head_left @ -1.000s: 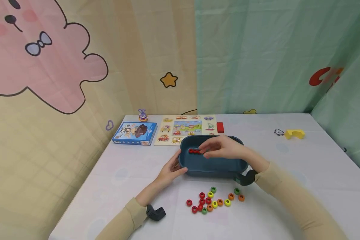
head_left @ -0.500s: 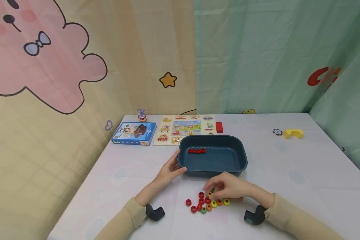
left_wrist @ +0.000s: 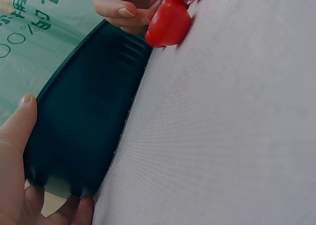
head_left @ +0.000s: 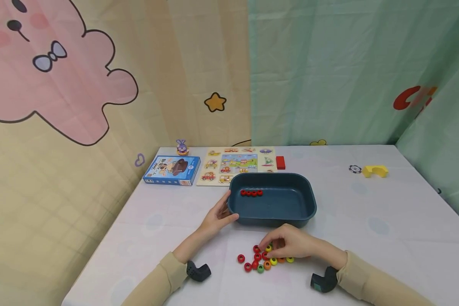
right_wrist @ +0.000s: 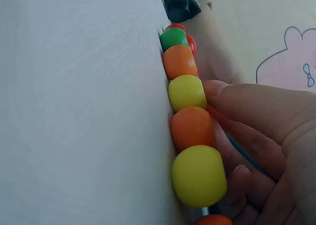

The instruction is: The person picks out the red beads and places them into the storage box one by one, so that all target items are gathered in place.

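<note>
A second ago your right hand (head_left: 290,242) was over the dark blue tray (head_left: 283,208), at the end of the row; now it is down at the loose beads. The row of red beads (head_left: 254,194) shows four, toward the tray's far left, so that placement looks finished and the work seems back at the picking stage. Your left hand (head_left: 214,219) hasn't shifted: it grips the tray's left end, thumb at the near corner, fingers along the end wall.

Your right hand comes in from the side, thumb and forefinger bent toward each other around the red and yellow beads (head_left: 273,261); you can't tell whether one is pinched. The other loose beads, red, orange (head_left: 267,265) and green (head_left: 260,268), lie on the tabletop (head_left: 176,221) in front of the tray.
</note>
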Demonstrator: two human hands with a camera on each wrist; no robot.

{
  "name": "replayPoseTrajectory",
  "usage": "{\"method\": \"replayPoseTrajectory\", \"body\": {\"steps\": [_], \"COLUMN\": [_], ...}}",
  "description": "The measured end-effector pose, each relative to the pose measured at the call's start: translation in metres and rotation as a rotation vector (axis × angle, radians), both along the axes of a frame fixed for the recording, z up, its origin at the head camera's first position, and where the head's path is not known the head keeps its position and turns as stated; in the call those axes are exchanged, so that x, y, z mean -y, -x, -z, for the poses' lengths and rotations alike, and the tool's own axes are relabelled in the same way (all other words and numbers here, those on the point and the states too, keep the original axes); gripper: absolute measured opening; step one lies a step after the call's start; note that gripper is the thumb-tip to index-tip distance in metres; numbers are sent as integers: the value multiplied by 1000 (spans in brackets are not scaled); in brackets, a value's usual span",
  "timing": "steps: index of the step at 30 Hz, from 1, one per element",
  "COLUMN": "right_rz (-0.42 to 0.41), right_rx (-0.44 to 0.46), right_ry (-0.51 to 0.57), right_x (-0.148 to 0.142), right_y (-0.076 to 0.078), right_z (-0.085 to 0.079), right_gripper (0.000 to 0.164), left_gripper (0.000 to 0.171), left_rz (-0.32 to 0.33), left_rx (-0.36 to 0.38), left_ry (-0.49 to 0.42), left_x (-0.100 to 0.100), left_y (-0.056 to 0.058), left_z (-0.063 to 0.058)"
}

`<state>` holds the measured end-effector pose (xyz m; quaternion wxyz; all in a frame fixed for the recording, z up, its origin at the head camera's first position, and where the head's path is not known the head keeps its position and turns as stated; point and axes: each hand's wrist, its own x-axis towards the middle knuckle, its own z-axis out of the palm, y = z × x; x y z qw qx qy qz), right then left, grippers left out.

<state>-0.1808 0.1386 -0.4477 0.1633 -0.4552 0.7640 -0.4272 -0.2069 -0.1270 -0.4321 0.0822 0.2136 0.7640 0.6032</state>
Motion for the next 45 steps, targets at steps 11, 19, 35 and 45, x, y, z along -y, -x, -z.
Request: {"method": "replayPoseTrajectory", "body": {"steps": [11,19,35,45], "right_rz": [1,10,72,166], "right_rx": [-40,-49,-187,-413], "right_ry": [-11,-22,43,146], "right_x": [1,2,-2,-13], "right_y": [0,0,-2,42], "right_z": [4,5,-23,-92], "right_gripper": [23,24,24,25], "left_gripper": [74,73,74,74], "left_rz": [-1,6,1,-16], "left_rx": [-8,-1,0,3], "left_ry": [-1,-8,-8,-32], "left_x": [-1,-1,-1,4], "left_y": [0,1,1,13], "left_z": [-1,0,2,25]}}
